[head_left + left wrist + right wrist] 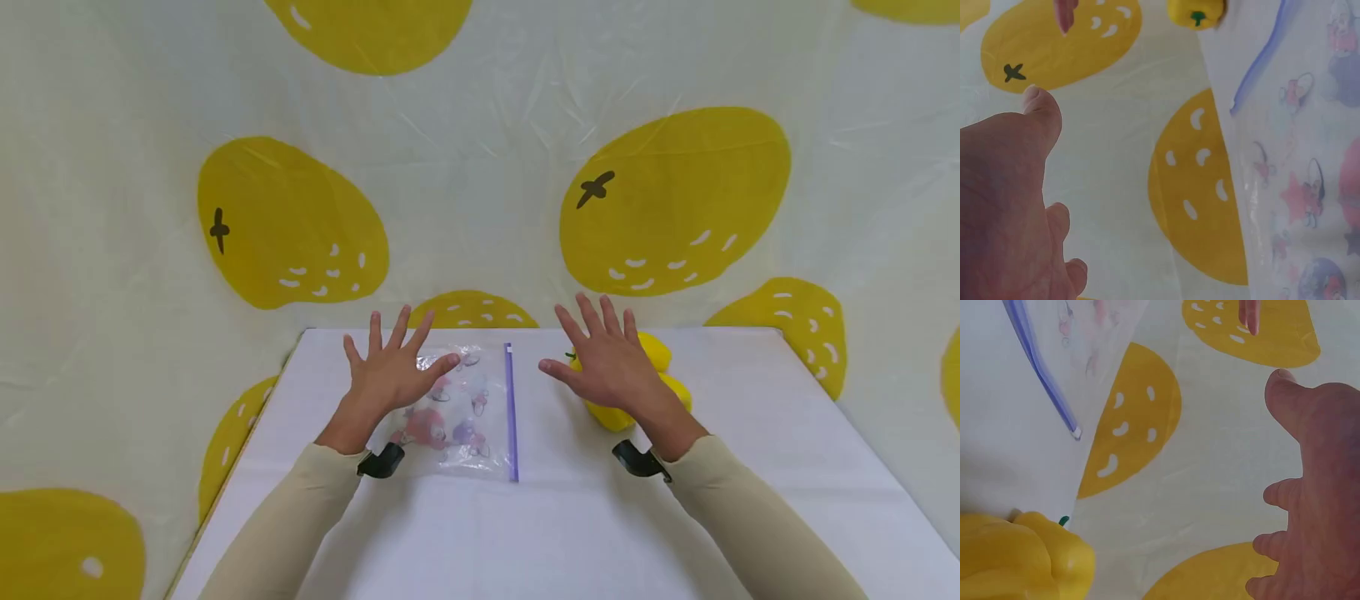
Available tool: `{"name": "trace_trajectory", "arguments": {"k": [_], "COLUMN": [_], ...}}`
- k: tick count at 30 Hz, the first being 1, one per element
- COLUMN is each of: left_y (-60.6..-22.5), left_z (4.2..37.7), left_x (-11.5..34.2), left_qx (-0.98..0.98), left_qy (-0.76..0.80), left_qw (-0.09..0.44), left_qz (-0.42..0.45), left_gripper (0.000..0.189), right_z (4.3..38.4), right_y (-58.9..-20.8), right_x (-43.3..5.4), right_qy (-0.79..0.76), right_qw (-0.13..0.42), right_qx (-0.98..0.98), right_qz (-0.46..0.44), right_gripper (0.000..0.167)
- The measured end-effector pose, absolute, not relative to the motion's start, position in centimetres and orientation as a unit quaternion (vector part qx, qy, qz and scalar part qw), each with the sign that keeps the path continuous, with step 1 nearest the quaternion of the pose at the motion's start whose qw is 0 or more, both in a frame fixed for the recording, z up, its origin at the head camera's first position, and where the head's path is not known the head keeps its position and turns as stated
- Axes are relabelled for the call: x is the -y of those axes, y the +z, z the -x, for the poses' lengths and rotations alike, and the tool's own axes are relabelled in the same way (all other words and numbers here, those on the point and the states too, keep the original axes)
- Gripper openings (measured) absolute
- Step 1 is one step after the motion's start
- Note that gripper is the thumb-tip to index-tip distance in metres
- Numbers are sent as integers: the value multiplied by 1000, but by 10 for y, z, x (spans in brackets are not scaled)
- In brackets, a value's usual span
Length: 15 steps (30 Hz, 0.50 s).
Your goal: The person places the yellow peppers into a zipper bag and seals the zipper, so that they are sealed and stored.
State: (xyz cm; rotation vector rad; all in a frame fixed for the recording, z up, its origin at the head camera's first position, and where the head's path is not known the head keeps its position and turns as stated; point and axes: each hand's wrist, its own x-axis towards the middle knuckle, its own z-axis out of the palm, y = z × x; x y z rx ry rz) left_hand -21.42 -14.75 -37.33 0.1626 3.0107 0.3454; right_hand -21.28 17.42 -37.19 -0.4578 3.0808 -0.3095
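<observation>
Both hands are held up over the table with fingers spread, and neither holds anything. In the head view my left hand (390, 375) overlaps the left part of a clear zip bag (468, 417) printed with red and purple figures. The bag lies flat, its purple slider strip (512, 417) along the right side. My right hand (611, 367) is in front of yellow bell peppers (678, 387), partly hiding them. The right wrist view shows one yellow pepper (1022, 556) close by, below and left of the hand, with a green stem.
A white cloth covers the table (562, 533). Behind it and at the sides hangs a pale curtain (480, 208) with large yellow fruit prints. Dark straps with camera mounts (382, 460) sit at both wrists, over beige sleeves (292, 517).
</observation>
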Motion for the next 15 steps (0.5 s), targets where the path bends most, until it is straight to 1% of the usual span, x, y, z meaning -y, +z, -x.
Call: {"name": "trace_trajectory", "arguments": {"k": [10, 15], "left_y": [-382, -384], "left_z": [214, 212], "left_x": [145, 145], "left_qx": [-991, -991], "left_qy": [116, 114], "left_qw": [53, 53], "left_qz": [-50, -43], "left_gripper": [90, 90], "right_z": [214, 215], "right_y": [-376, -378], "right_x": [-172, -170], "right_qy": [-86, -93], "right_qw": [3, 11], "right_qx": [-983, -982], "right_qz": [159, 164], "right_gripper": [91, 92]}}
